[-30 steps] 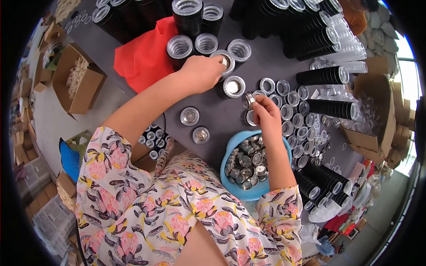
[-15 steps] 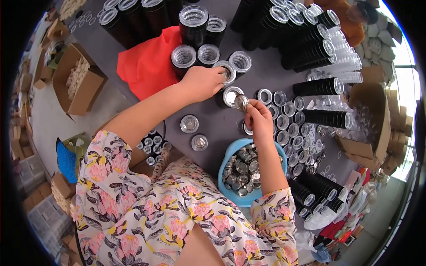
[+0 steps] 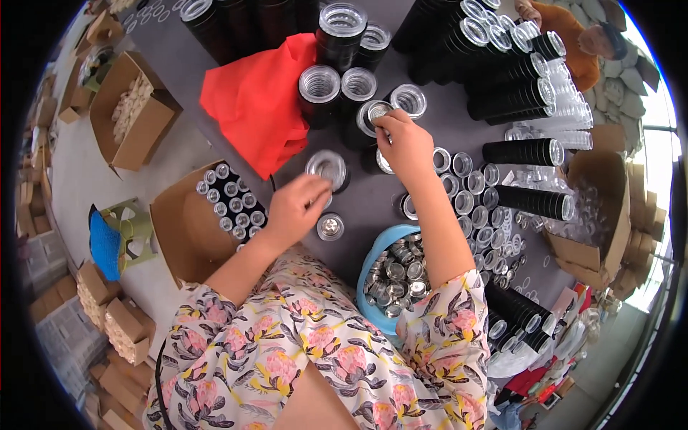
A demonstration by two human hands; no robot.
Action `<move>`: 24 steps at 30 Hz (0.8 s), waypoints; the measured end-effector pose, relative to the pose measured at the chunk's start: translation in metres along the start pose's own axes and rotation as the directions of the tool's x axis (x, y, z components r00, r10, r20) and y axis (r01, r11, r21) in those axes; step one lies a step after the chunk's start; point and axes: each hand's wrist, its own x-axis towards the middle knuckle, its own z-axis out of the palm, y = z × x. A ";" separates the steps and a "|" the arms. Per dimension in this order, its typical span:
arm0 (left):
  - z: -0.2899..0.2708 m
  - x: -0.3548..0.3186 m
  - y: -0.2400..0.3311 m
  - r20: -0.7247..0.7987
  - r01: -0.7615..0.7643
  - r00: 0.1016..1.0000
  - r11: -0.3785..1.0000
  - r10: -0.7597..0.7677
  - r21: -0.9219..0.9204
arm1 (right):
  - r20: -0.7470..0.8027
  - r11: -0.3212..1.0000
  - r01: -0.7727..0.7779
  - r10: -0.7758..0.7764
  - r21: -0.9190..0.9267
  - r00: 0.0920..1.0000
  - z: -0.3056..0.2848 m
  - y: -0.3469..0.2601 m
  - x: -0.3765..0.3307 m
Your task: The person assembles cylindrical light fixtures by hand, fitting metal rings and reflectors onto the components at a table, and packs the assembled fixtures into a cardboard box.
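Observation:
My right hand [image 3: 405, 147] pinches a round metal lid at the mouth of a clear-rimmed black stack [image 3: 364, 127]. Motion smears my left hand [image 3: 299, 204]; its fingers are at the near edge of a blurred black cup with a clear rim [image 3: 327, 166], and whether they grip it is unclear. Just below lies a clear disc with a metal centre [image 3: 330, 227]. More black stacks with clear tops [image 3: 319, 84] stand beyond my hands. By my right forearm, a blue basin [image 3: 369, 304] holds many loose metal lids [image 3: 394, 272].
A red cloth [image 3: 254, 104] lies left of the stacks. Clear round containers [image 3: 466, 204] and long black stacks [image 3: 523, 152] cover the table's right side. An open carton [image 3: 168, 229] holds small clear-topped pieces at left. Across the table is another person [image 3: 573, 54] in orange.
My left hand has drawn back from the stack toward me. My right hand has moved forward onto that stack with the metal piece. The view has shifted slightly.

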 end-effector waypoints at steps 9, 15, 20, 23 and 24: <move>0.024 -0.040 -0.063 0.196 -0.276 0.960 0.814 0.202 0.511 | 0.307 0.974 0.119 -0.055 -0.193 0.950 -0.006 0.002 0.005; 0.026 -0.026 -0.056 0.330 -0.234 0.943 0.797 0.046 0.556 | 0.550 0.931 0.084 0.136 -0.356 0.824 -0.014 -0.015 0.021; 0.028 -0.032 -0.059 0.428 -0.174 0.897 0.804 -0.108 0.568 | 0.561 0.935 0.067 0.150 -0.347 0.814 -0.010 -0.016 0.019; 0.026 -0.025 -0.053 0.482 -0.210 0.870 0.808 -0.102 0.550 | 0.492 0.961 0.048 0.097 -0.274 0.865 -0.010 -0.002 0.011; 0.028 -0.020 -0.045 0.497 -0.234 0.864 0.810 -0.081 0.538 | 0.416 0.978 0.051 0.039 -0.204 0.909 -0.015 0.006 0.009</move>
